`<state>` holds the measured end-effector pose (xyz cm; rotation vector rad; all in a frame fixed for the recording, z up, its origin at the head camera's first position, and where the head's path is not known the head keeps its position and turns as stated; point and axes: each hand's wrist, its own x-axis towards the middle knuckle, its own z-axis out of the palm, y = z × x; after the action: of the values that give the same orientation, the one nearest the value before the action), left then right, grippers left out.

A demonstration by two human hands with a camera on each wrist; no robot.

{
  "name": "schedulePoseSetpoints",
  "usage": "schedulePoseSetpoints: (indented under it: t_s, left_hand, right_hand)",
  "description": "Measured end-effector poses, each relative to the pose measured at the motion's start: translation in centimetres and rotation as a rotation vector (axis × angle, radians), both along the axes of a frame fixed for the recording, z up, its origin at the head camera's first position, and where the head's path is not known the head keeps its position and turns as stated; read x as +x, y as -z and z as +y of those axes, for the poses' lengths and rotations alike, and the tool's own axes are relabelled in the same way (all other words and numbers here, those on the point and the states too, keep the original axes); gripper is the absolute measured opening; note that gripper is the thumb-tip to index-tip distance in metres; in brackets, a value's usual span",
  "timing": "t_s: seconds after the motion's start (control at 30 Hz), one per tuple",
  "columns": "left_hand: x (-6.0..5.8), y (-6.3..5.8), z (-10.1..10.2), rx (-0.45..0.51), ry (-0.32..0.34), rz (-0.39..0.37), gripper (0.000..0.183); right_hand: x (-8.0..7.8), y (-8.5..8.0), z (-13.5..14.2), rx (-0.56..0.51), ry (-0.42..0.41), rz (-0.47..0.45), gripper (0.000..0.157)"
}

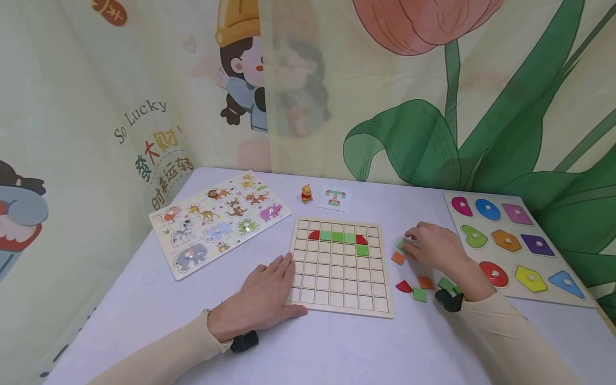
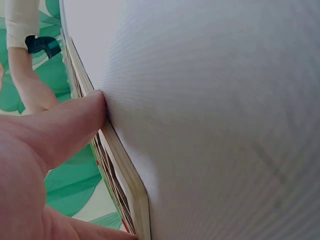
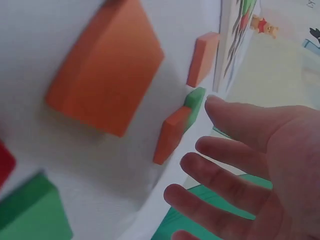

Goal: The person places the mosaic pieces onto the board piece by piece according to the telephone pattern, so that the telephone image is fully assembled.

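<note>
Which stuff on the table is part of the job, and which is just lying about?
In the job:
- grid board, left hand at its edge
- tiles set in the grid
- loose tiles, right hand among them
- pattern card, likely the model

Apparently just lying about:
- animal puzzle
- shape puzzle
- bear figurine

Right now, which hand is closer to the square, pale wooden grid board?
Left. The left hand touches the left edge of the wooden grid board; the right hand is beyond its right edge, near red, green and orange tiles.
</note>
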<state>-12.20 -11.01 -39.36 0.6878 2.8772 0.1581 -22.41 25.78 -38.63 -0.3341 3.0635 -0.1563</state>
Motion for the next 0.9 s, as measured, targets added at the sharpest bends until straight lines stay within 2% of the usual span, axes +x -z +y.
schedulePoseSetpoints:
  t_s: [0.2,0.9]
  left_hand:
    - [0.1,-0.1,0.0,0.003,-0.001,0.001,0.098]
    - [0.0,0.1,-0.1,-0.006,0.012,0.027,0.097]
  right_hand:
    - [0.1,0.6,0.3,-0.016,0.007,-0.029,0.046]
    - [0.6,0.9,-0.8,0.042,-0.069,0.058,0.036]
